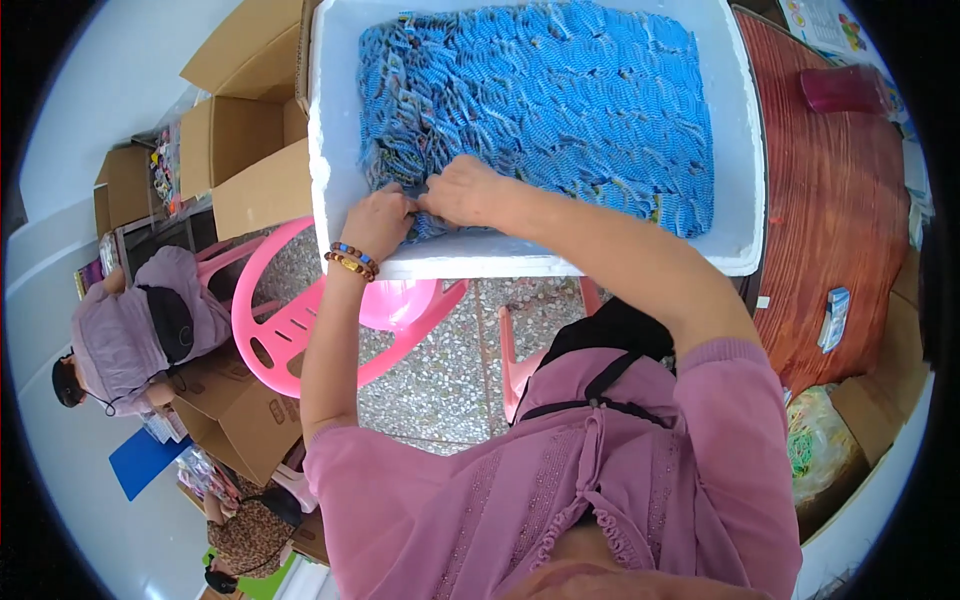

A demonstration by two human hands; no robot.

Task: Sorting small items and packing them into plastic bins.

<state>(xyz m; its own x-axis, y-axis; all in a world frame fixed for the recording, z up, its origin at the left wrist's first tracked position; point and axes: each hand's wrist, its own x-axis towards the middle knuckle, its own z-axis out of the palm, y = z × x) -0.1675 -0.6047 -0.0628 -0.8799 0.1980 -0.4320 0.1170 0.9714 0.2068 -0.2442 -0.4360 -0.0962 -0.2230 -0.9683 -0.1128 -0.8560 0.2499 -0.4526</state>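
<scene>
A white foam box [540,262] stands before me, packed with rows of small thin blue packets [560,110] set on edge, their crimped edges upward. At the box's near left corner, my left hand [380,222] is closed, its fingertips down among the packets; two beaded bracelets [353,262] circle its wrist. My right hand [463,190] reaches across from the right with its fingers curled, close beside the left hand's fingertips. Both hands appear to pinch packets there, though the fingers mostly hide them. Along the box's left side the packets lie less evenly.
Right of the box is a reddish wood-grain tabletop [815,190] with a dark pink container [845,90] and a small blue-white pack [834,318]. Open cardboard boxes [255,130] and a pink plastic chair [262,310] stand left. Two other people [150,330] sit farther left.
</scene>
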